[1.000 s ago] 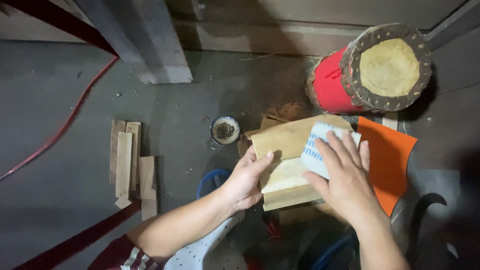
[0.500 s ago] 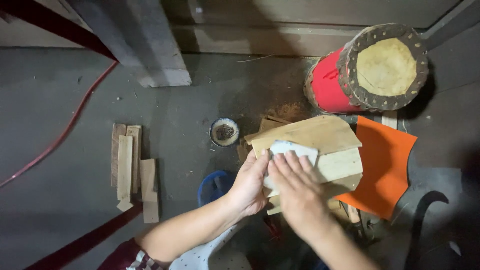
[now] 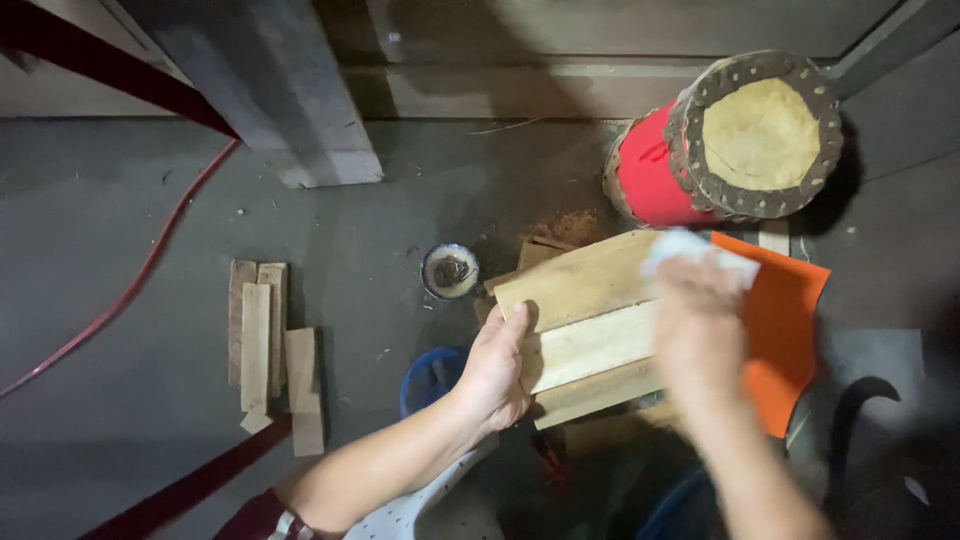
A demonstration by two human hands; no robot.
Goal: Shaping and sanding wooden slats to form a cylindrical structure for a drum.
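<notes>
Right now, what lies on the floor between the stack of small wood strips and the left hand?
In the head view, mostly bare grey floor lies between the wood strips and the left hand; only a blue round container sits there, close beside the hand.

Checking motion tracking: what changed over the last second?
The right hand, pressing a pale sheet, slid from the wooden piece's right end toward its left, then back right. The left hand kept gripping the left end. Drum, small bowl and wood strips stayed put.
</notes>
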